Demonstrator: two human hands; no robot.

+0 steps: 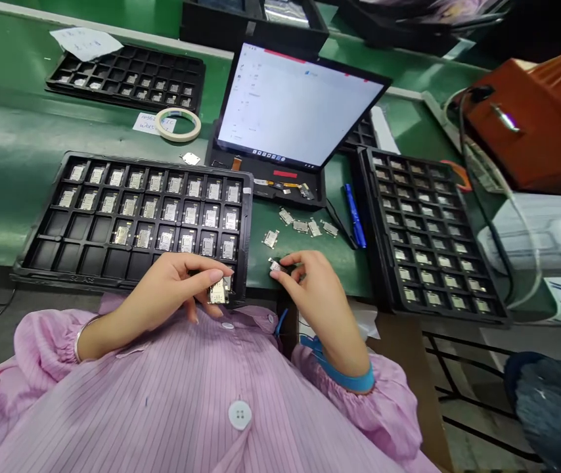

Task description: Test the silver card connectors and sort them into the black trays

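Note:
Between thumb and fingers, my left hand (pixel 169 289) pinches a small silver electronic component (pixel 217 293) over the lower right corner of a black compartment tray (pixel 34 257). The tray's upper rows and part of the third hold similar silver components, one per pocket; several pockets at lower left are bare. My right hand (pixel 317 282) is closed at the table's front edge, its fingertips on another small silver part (pixel 274 264). What else those fingers hold is hidden. Just beyond it, several loose silver components (pixel 300 226) lie on the green table.
A laptop (pixel 305 105) stands open behind, with small parts on its base. A blue marker (pixel 354 217) lies beside a second filled tray (pixel 389 292) on the right. Farther back are a tape roll (pixel 179 137), another tray (pixel 113 72) and an orange-brown box (pixel 531 125) with cables.

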